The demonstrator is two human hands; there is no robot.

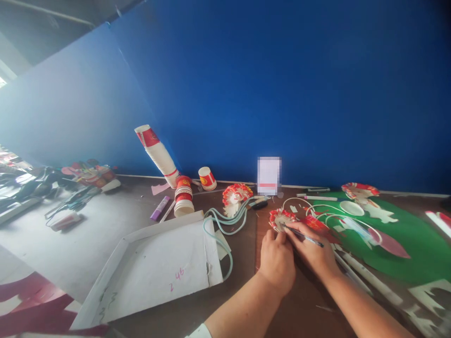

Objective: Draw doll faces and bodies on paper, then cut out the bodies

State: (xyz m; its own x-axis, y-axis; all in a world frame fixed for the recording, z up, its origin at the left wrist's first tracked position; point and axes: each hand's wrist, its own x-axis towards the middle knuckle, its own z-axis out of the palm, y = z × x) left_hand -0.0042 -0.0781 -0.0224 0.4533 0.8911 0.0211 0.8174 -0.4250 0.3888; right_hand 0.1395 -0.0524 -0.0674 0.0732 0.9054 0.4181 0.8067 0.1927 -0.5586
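My right hand (317, 256) is closed round a slim dark pen (315, 241), its tip pointing into a cut paper cup (281, 217) with a white middle and a red, curled fringe. On the near edge of this cup, my left hand (277, 257) presses with curled fingers; the fingertips are partly hidden. A similar fringed cup (237, 195) lies farther left, and another (360, 190) is at the far right. Just beyond my right hand are red paper pieces (317, 224) and a loose white strip ring (351, 208).
A shallow white box lid (158, 263) lies to the left, with a pale blue cord (229, 265) over its corner. Behind stand stacked paper cups (160, 157) and a single cup (207, 179). A purple glue stick (160, 208) lies nearby. Green sheet (423, 244) covers the right side.
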